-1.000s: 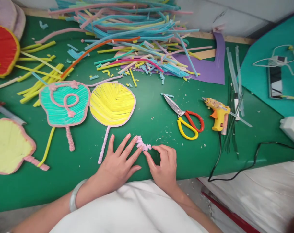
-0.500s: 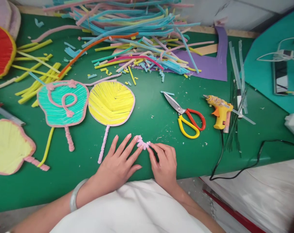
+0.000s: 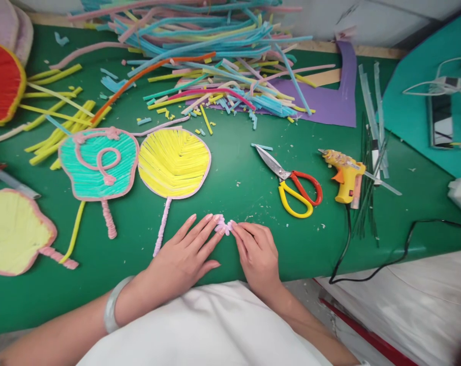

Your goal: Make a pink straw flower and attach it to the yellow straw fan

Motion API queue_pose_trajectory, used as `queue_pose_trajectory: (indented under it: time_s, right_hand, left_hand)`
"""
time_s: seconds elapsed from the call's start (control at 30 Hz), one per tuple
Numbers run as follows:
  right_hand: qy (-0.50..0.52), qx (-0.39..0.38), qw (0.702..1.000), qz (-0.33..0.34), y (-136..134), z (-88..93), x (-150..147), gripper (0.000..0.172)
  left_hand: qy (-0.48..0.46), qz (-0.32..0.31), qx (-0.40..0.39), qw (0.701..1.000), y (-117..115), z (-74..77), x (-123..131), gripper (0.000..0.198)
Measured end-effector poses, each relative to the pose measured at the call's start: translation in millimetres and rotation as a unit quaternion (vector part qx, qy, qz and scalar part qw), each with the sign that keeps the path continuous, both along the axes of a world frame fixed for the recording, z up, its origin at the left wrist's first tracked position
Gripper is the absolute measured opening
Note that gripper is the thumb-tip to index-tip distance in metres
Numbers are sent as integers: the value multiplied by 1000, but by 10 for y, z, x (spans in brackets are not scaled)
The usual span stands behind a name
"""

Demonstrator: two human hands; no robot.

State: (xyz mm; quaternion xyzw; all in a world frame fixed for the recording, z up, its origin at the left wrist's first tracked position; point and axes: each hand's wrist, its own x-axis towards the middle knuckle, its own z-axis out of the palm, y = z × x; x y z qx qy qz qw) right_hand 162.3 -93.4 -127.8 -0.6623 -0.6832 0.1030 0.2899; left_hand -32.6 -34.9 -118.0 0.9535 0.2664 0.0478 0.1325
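A small coiled pink pipe cleaner (image 3: 223, 225) lies on the green table (image 3: 230, 193) near its front edge. My left hand (image 3: 184, 253) rests flat beside it, fingers stretched out, fingertips touching the coil's left end. My right hand (image 3: 255, 251) meets the coil from the right, fingers curled and pressed against it. Just above the hands lies a yellow fan shape (image 3: 174, 162) with a pink handle (image 3: 162, 226).
Scissors (image 3: 291, 184) and a yellow glue gun (image 3: 344, 174) with its black cord lie to the right. A teal fan (image 3: 98, 163), a pale yellow fan (image 3: 14, 231) and a red one (image 3: 3, 81) lie left. A heap of pipe cleaners (image 3: 215, 56) fills the back.
Both hands have closed in on the pink coil, squeezing it shorter. The left fingers have drawn closer together.
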Motion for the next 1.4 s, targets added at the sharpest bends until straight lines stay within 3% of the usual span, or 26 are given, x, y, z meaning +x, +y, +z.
queue_pose_trajectory:
  time_s: [0.27,0.9,1.4]
  right_hand:
    - [10,-12,998,62,32,-32,126,36]
    - [26,-12,990,140,186,1,293,36]
    - [26,-19,988,153,225,-20,345,33]
  left_hand:
    - [-4,-51,-2,999,153,22,-22,61]
    - [-6,-147,-56,987,456,88,-80,61]
    - [2,-160,-56,986,509,74,-89,62]
